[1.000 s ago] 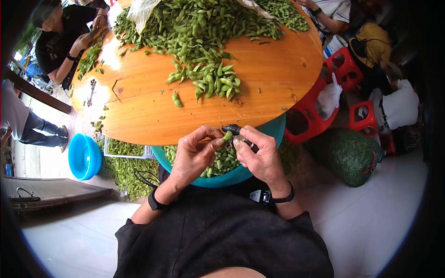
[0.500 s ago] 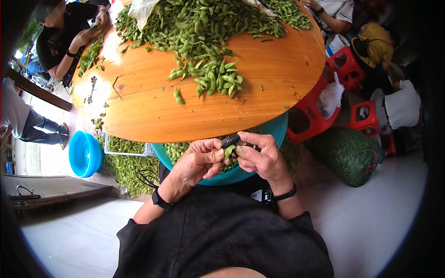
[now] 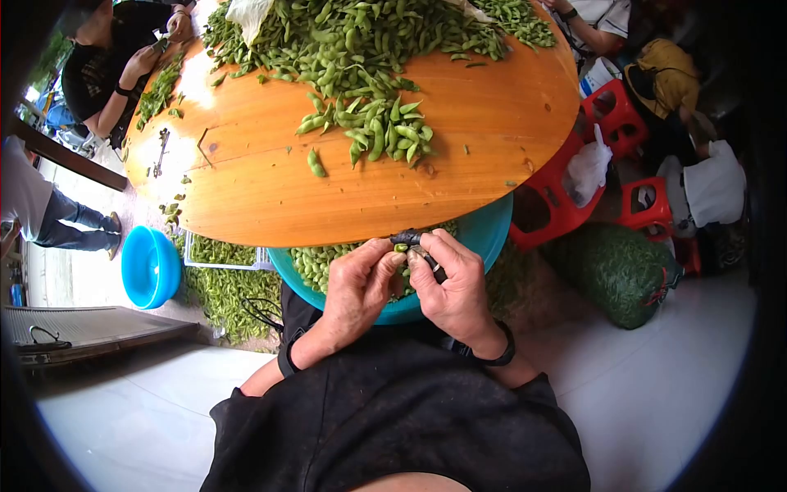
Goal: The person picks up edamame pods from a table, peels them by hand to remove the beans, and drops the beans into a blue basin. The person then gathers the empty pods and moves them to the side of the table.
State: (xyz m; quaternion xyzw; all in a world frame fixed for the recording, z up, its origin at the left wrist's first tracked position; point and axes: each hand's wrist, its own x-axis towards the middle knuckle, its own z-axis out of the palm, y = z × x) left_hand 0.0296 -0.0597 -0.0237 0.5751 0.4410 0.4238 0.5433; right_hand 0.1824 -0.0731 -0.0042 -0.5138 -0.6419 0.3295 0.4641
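Observation:
Over the blue basin [image 3: 498, 230], my left hand [image 3: 354, 289] and my right hand [image 3: 456, 287] meet with fingertips together. Between the thumbs and forefingers a small part of a green soybean pod [image 3: 401, 247] shows, pinched from both sides; most of it is hidden by fingers. Black wrapping [image 3: 407, 237] covers fingertips at the pinch, and a black band sits around a finger of my right hand. Shelled green soybeans [image 3: 316, 264] lie in the basin below. Just beyond my hands is the wooden table [image 3: 344, 209], with one loose pod [image 3: 316, 162] on it.
Soybean pods [image 3: 361, 57] are heaped on the table. At left a person in black [image 3: 102, 66] handles pods. Another blue basin [image 3: 151, 269] and spread pods [image 3: 238, 299] are on the floor. Red stools [image 3: 566, 193] and a full green mesh sack [image 3: 619, 275] stand at right.
My hands have drawn closer together and risen slightly toward the table edge. The pod, plainly visible before, is now mostly covered by my fingers.

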